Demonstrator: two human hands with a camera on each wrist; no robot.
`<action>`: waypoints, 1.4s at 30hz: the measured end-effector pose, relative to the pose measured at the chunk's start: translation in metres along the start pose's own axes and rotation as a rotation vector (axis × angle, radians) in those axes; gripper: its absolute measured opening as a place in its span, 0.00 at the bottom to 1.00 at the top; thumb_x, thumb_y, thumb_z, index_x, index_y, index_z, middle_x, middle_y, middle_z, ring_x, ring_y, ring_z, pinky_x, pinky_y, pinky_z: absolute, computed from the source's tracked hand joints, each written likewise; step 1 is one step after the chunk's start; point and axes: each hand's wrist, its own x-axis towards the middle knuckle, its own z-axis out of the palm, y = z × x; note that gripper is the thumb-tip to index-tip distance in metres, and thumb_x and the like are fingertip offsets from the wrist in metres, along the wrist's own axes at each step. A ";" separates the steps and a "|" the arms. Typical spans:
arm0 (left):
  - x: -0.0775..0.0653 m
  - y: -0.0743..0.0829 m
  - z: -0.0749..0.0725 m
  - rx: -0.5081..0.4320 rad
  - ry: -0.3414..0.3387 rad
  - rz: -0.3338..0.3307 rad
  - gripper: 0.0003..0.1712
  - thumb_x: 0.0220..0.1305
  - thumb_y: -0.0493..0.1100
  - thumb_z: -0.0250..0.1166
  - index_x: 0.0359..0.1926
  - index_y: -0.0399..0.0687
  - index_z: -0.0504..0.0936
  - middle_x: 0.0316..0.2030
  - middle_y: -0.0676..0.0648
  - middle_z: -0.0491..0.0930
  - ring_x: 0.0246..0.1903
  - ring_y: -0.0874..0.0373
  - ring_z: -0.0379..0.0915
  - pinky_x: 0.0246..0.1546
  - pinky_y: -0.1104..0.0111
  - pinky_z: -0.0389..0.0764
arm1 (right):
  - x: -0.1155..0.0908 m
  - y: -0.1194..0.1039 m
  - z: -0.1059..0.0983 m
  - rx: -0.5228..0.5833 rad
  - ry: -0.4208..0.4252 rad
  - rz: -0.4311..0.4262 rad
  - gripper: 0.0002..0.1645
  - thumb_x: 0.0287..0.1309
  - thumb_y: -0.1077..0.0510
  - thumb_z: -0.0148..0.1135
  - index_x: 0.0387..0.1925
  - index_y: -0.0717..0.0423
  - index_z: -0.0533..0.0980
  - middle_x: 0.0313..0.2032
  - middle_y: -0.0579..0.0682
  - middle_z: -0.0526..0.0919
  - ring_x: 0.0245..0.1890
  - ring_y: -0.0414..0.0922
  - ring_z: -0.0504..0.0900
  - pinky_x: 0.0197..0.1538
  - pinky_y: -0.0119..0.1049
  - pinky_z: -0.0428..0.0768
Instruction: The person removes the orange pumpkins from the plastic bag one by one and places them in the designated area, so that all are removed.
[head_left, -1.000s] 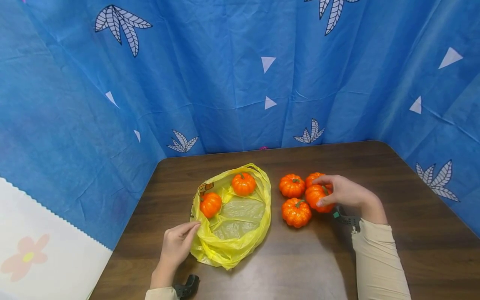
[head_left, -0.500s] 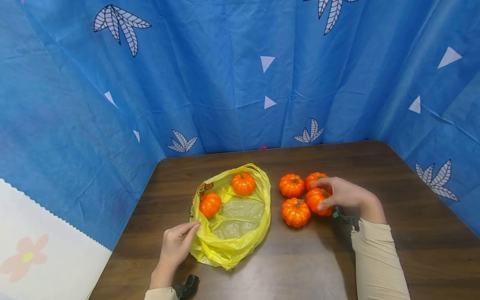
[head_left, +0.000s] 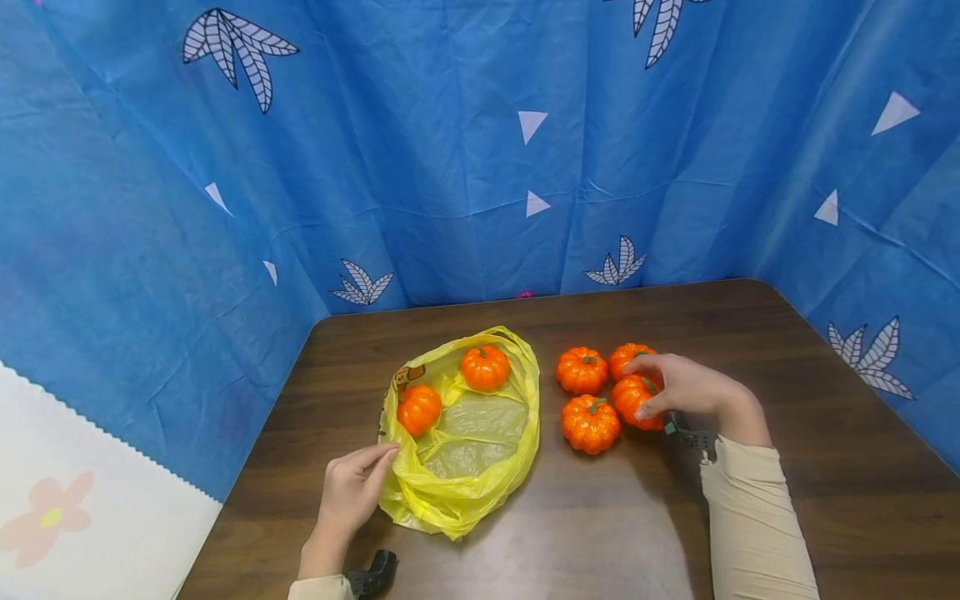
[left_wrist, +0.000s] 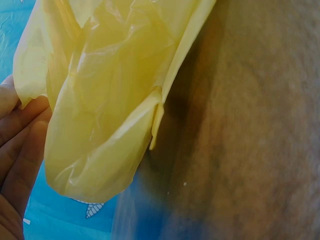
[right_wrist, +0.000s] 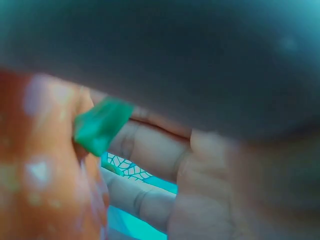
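Observation:
With thumb and fingertips my left hand [head_left: 351, 493] pinches the left rim of a yellow plastic bag [head_left: 457, 498]. The bag's mouth is spread wide. In the left wrist view the thin yellow plastic bag [left_wrist: 110, 115] hangs by the fingers [left_wrist: 25, 160]. Inside it sit two small orange pumpkins, one at the left wall [head_left: 418, 410] and one at the back [head_left: 484, 369]. My right hand [head_left: 693, 390] grips another small pumpkin [head_left: 632, 403] from its right, thumb in front and fingers behind. Its green stem [right_wrist: 102, 125] shows close up in the right wrist view.
Beside the gripped pumpkin lie a front-left pumpkin [head_left: 590, 425], a back-left pumpkin [head_left: 581, 371] and a pumpkin [head_left: 626, 358] partly behind the right hand. All rest on a brown wooden table [head_left: 585, 533]. Blue curtains [head_left: 465, 167] stand behind it.
The pumpkin at my right hand has settled slightly lower and turned a little since a second ago. My left hand and the bag have stayed put.

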 end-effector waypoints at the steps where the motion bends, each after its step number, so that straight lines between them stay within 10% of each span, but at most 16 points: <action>1: 0.000 0.000 0.000 0.000 0.000 -0.004 0.15 0.43 0.21 0.75 0.33 0.38 0.90 0.30 0.44 0.90 0.27 0.55 0.87 0.33 0.81 0.85 | 0.000 0.000 0.000 -0.002 0.001 -0.002 0.41 0.48 0.48 0.78 0.62 0.59 0.74 0.61 0.63 0.77 0.56 0.56 0.76 0.61 0.58 0.79; 42: 0.000 0.001 0.000 -0.007 -0.003 -0.019 0.15 0.43 0.21 0.75 0.33 0.39 0.90 0.30 0.44 0.90 0.27 0.55 0.87 0.32 0.80 0.85 | 0.008 -0.001 0.010 -0.057 -0.084 0.111 0.39 0.44 0.48 0.80 0.54 0.61 0.73 0.46 0.55 0.80 0.45 0.51 0.75 0.49 0.47 0.81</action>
